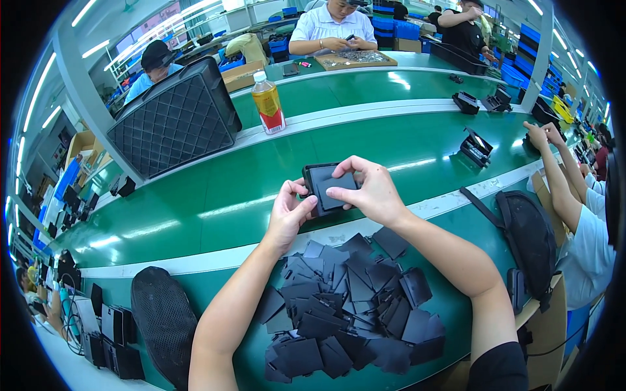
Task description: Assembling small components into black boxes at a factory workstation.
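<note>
Black case (328, 210): held up between both hands over the near edge of the green belt (248, 182), just beyond the pale rail (443, 208); roughly square as seen, so without a clear long axis
Flat panel (324, 179): set inside the raised rim of the black case, face toward the head; cannot tell if fully flush
Left hand (287, 212): pinching the left side of the case, with thumb at the lower left corner and fingers curled round the edge
Right hand (377, 192): laid on the panel face from the right, with thumb and index spread apart in an arch; closer to the panel's middle than the left; cannot tell whether also clasping the back
Loose panels (352, 293): heaped on the counter (212, 277) between the forearms, from near its far edge toward its near edge; nearer the body than the case, and overlapping at many angles
Parts tray (358, 67): standing beyond the belt's far edge, filled with small pieces too fine to tell apart
Carton (548, 335): placed by the counter's right edge, with contents unclear
Blue crates (405, 30): stacked well past the far edge, with insides hidden
</note>
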A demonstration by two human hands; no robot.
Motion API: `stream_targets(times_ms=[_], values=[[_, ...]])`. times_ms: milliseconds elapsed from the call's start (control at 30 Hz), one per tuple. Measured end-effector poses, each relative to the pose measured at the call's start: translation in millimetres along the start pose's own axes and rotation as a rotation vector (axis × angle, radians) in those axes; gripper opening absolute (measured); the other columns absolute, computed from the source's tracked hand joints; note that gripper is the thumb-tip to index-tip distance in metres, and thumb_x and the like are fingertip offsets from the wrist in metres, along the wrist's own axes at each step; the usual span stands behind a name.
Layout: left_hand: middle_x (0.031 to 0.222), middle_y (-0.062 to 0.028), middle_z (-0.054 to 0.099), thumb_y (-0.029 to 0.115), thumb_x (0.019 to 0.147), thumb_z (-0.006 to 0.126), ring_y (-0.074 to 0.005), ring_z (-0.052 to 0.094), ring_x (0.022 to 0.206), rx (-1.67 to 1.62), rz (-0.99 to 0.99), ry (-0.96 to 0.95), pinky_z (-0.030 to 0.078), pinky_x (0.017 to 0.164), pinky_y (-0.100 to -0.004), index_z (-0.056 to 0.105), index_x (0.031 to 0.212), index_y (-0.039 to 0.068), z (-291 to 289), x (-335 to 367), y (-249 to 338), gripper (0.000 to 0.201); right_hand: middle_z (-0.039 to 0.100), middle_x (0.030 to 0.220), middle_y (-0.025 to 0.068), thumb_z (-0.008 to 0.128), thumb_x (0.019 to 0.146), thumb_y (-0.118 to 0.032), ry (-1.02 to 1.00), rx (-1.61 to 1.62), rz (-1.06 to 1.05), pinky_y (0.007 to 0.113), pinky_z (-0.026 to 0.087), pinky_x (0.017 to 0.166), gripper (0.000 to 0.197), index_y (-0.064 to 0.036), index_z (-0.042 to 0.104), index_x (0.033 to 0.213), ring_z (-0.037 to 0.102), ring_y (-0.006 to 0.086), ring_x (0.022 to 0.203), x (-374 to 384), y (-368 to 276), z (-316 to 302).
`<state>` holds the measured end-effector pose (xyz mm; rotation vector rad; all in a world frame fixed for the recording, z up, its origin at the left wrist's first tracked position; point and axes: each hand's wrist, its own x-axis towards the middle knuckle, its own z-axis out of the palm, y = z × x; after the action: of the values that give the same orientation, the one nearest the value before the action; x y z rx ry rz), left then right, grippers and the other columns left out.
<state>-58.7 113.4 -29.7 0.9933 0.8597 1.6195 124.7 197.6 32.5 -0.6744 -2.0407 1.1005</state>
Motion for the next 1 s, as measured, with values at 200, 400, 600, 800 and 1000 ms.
stream_targets(times_ms=[200, 400, 600, 800, 1000], values=[[0.124, -0.0112, 0.044, 0.003, 0.09, 0.062, -0.0158, 0.057, 0.087, 0.042, -0.015, -0.01, 0.049, 0.069, -0.0238, 0.042, 0.1, 0.007, 0, 4, -4, 0.023, 0.065, 0.088, 0.0096, 0.075, 0.076, -0.001, -0.05, 0.229, 0.211, 0.024, 0.052, 0.056, 0.033, 0.0033, 0.063, 0.107, 0.064, 0.0145, 0.07, 1, 9, -3], [0.123, -0.0104, 0.047, 0.003, 0.086, 0.068, -0.0122, 0.055, 0.079, 0.148, 0.049, 0.025, 0.045, 0.063, -0.0196, 0.039, 0.094, 0.008, 8, 0, 2, 0.03, 0.066, 0.084, 0.0146, 0.075, 0.08, -0.014, -0.145, -0.072, -0.071, 0.028, 0.051, 0.061, 0.039, 0.0068, 0.06, 0.11, 0.062, 0.0173, 0.068, 4, 3, -8], [0.116, -0.0085, 0.051, 0.001, 0.083, 0.069, -0.0093, 0.052, 0.075, 0.038, -0.008, 0.054, 0.04, 0.059, -0.0177, 0.038, 0.093, 0.01, 1, 2, 7, 0.034, 0.064, 0.106, 0.0215, 0.071, 0.086, -0.012, 0.269, -0.63, -0.536, 0.027, 0.053, 0.076, 0.054, 0.0071, 0.046, 0.129, 0.066, 0.0222, 0.091, 7, 20, -14], [0.113, -0.007, 0.052, 0.0, 0.083, 0.066, -0.0123, 0.055, 0.082, 0.022, -0.017, 0.028, 0.045, 0.067, -0.0193, 0.038, 0.095, 0.01, -1, 10, -3, 0.033, 0.058, 0.121, 0.0284, 0.068, 0.09, -0.017, -0.14, 0.287, 0.26, 0.033, 0.051, 0.088, 0.069, 0.0049, 0.029, 0.143, 0.063, 0.0295, 0.104, 0, 38, -12], [0.131, -0.014, 0.045, 0.006, 0.084, 0.066, -0.0246, 0.052, 0.109, 0.23, 0.083, 0.245, 0.046, 0.09, -0.0323, 0.04, 0.102, 0.011, 9, 14, 3, 0.032, 0.057, 0.123, 0.0282, 0.069, 0.088, -0.039, -0.149, -0.085, 0.149, 0.037, 0.053, 0.085, 0.077, 0.0085, 0.035, 0.139, 0.065, 0.0317, 0.1, 12, 49, -40]])
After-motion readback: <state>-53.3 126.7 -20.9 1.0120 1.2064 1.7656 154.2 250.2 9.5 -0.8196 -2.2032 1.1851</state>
